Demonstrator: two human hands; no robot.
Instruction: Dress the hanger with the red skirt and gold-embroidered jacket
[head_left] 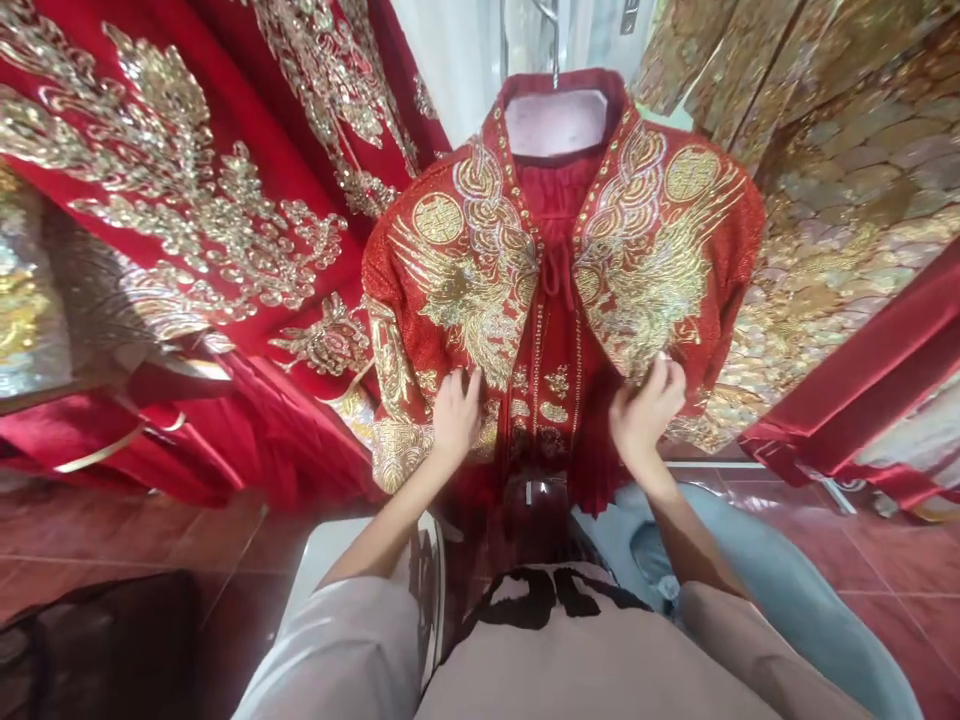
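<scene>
A red jacket [645, 250] with gold and silver embroidery hangs in front of me on a hanger [556, 45], its front parted. Beneath it shows a red inner garment [553, 215] with a tied bow and a gold-trimmed panel. My left hand [456, 412] is closed on the lower edge of the front panel on the left side, fingertips on the embroidery. On the other side, my right hand [649, 405] pinches the lower edge of the opposite panel. The undersides of both grips are hidden.
Red cloth with beaded gold embroidery [180, 180] hangs at the left. A shimmering gold garment [840, 220] is behind on the right, beside a red satin band [862, 370]. A dark bag [105, 640] lies on the reddish tiled floor [240, 570].
</scene>
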